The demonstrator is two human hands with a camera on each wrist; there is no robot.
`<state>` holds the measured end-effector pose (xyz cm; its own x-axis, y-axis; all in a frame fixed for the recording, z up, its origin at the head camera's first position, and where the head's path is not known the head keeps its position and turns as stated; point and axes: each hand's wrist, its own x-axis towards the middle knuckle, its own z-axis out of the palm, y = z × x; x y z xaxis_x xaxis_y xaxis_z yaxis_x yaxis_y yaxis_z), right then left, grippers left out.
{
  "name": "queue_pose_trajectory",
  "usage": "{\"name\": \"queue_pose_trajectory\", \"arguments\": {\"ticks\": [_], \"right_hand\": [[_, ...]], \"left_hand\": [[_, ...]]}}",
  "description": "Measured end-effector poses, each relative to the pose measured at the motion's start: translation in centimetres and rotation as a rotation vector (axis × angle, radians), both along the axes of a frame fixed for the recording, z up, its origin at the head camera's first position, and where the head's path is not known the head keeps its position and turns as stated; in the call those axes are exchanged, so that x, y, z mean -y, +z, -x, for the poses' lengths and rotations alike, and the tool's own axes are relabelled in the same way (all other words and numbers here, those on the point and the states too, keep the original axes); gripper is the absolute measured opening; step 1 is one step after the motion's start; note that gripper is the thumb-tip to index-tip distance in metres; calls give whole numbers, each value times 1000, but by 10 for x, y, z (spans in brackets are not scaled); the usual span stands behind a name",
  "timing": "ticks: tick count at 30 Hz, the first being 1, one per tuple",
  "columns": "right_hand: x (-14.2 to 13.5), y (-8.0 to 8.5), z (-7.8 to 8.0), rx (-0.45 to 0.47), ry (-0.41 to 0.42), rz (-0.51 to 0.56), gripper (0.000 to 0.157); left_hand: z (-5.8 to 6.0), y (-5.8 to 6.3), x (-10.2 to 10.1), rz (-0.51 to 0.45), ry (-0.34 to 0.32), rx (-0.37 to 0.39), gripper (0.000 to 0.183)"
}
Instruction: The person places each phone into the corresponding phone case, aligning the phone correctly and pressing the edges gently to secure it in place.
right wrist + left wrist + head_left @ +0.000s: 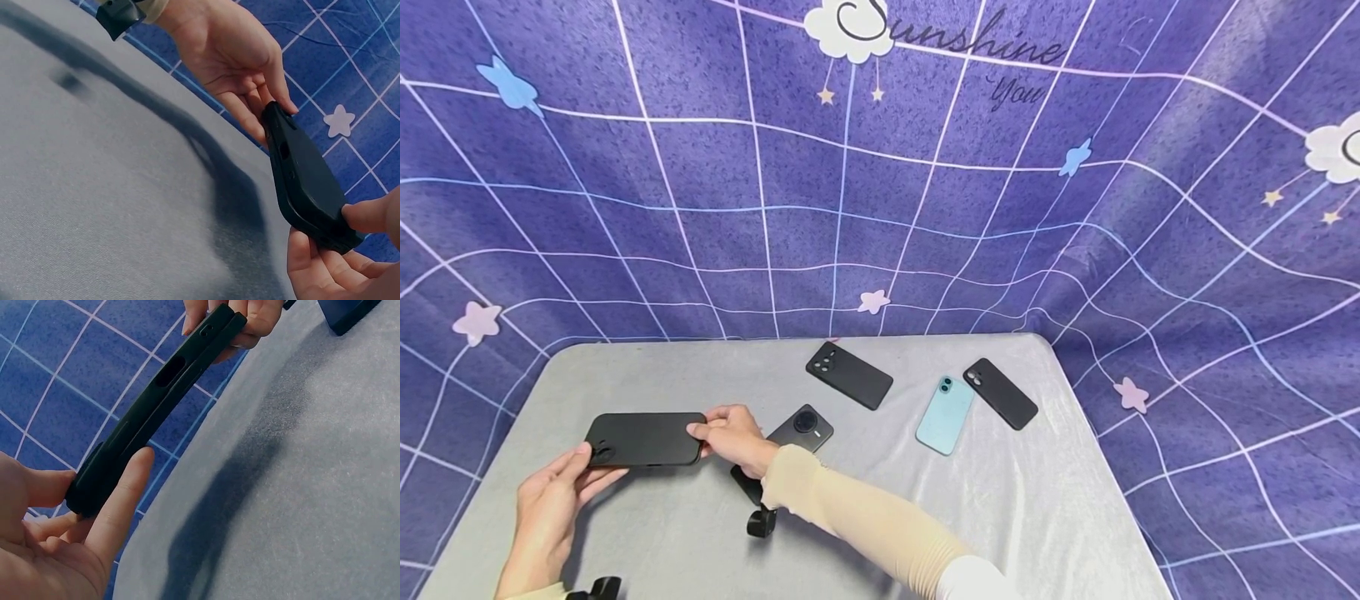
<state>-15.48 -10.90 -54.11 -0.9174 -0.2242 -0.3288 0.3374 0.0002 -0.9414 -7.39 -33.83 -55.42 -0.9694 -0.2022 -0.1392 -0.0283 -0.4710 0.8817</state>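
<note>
A black phone case (647, 439) is held up over the left part of the table by both hands, one at each end. My left hand (552, 504) pinches the end with the camera cutout, thumb on top and fingers below. At the other end, my right hand (739, 437) grips the edge between thumb and fingers. Seen edge-on in the left wrist view, the case (145, 412) has side cutouts, and a second dark layer lies against it. The right wrist view shows the same stacked layers on the case (315, 178).
By my right wrist lies a dark phone (806, 431) with a round camera, partly hidden; a black item (747, 485) shows below that wrist. Farther right are a black case (852, 377), a light blue phone (944, 417) and another black case (1002, 395) on the grey-covered table (880, 517). A patterned curtain stands behind.
</note>
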Motion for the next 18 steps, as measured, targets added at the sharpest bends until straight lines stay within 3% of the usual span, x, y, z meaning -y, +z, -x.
{"name": "queue_pose_trajectory", "arguments": {"ticks": [18], "right_hand": [[-2, -2, 0, 4, 11, 8, 7]], "left_hand": [[0, 0, 0, 27, 0, 13, 30]]}}
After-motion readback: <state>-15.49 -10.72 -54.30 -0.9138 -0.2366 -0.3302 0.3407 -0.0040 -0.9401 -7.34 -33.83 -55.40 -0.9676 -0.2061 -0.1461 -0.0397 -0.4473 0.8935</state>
